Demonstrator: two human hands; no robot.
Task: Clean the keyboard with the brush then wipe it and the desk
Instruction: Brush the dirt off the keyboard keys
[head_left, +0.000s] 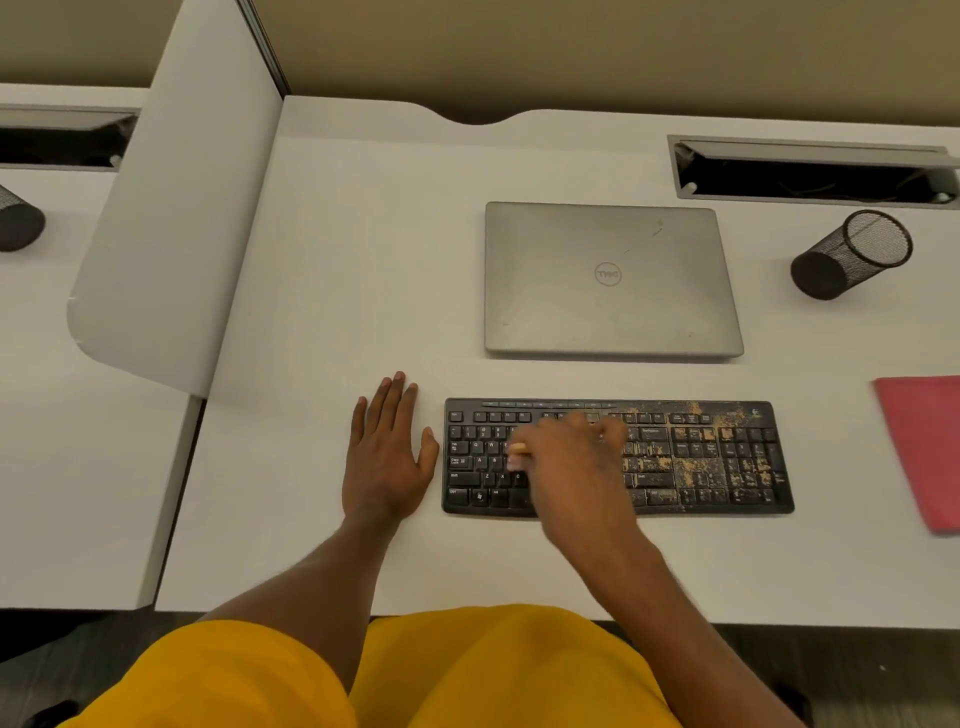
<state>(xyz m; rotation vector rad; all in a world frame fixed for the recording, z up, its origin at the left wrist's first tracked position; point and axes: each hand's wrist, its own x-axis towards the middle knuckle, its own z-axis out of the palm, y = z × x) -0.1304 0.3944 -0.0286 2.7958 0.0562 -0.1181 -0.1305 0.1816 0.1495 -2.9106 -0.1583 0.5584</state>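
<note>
Yellow clothing (467, 670) at bottom; your left hand (387, 457) lies flat, released, just left of the keyboard (701, 457); your blurred right hand (571, 462) grips a brush (518, 451) mid-keyboard.

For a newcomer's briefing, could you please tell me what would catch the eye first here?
The keyboard, its right half caked in tan dust, lies front-centre under the blurred right hand, which grips a brush. The left hand rests flat beside it; a closed laptop lies behind.

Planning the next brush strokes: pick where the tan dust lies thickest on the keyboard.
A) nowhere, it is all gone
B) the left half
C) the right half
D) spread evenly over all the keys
C: the tan dust covers the right half of the keyboard, while its left keys look clean black.
</note>
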